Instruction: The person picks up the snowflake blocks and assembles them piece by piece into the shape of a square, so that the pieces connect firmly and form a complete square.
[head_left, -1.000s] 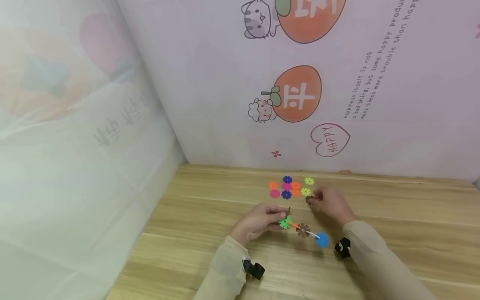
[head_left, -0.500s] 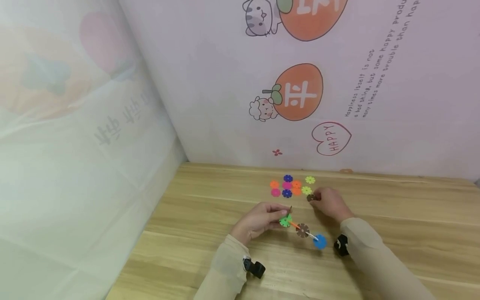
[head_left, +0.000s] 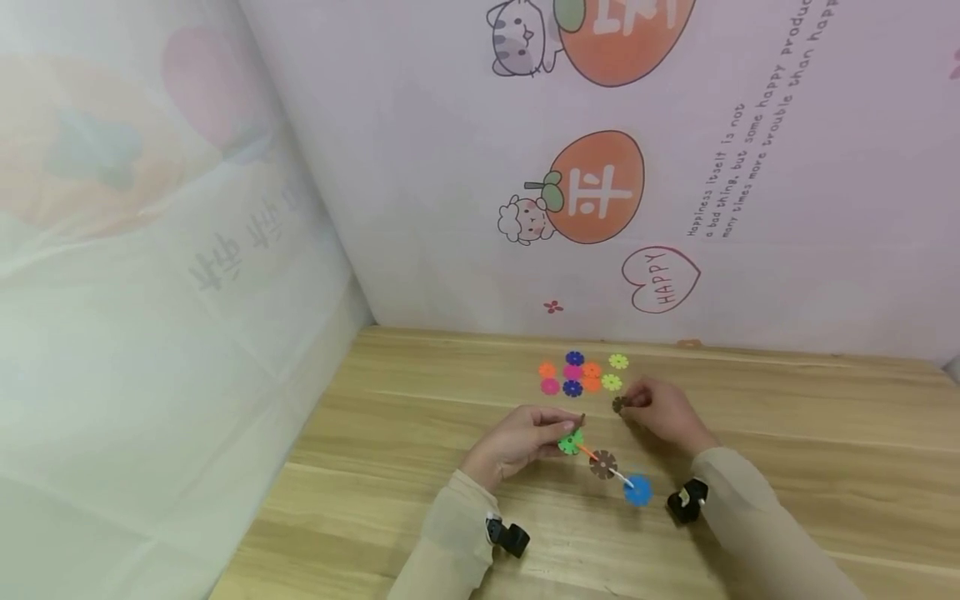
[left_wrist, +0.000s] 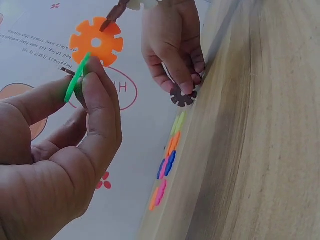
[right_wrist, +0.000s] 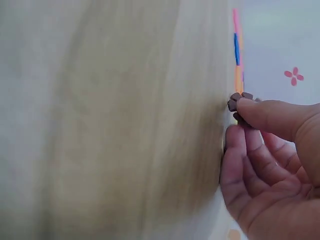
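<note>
My left hand [head_left: 521, 442] pinches the green disc [head_left: 570, 442] at one end of a chain of slotted plastic snowflake discs. From there the chain runs through an orange disc [left_wrist: 96, 42], a brown disc [head_left: 603, 465] and a white piece to a blue disc [head_left: 637, 491]. A dark brown piece [head_left: 582, 419] also sticks up by the left fingers. Between thumb and fingers, my right hand [head_left: 663, 412] pinches a separate dark brown disc [left_wrist: 183, 95], just off the near side of the loose discs. In the right wrist view the thumb partly covers this disc [right_wrist: 234, 102].
Several loose discs lie flat toward the table's back: yellow [head_left: 611, 382], orange [head_left: 592, 371], blue [head_left: 573, 388] and pink [head_left: 550, 386]. Behind the wooden table [head_left: 375, 467] hangs a printed cloth wall [head_left: 435, 208]. Another cloth [head_left: 187, 375] stands on the left.
My right hand has drawn the dark brown disc slightly back from the yellow discs. The chain's blue end has swung a little down and left. My left hand stays nearly still.
</note>
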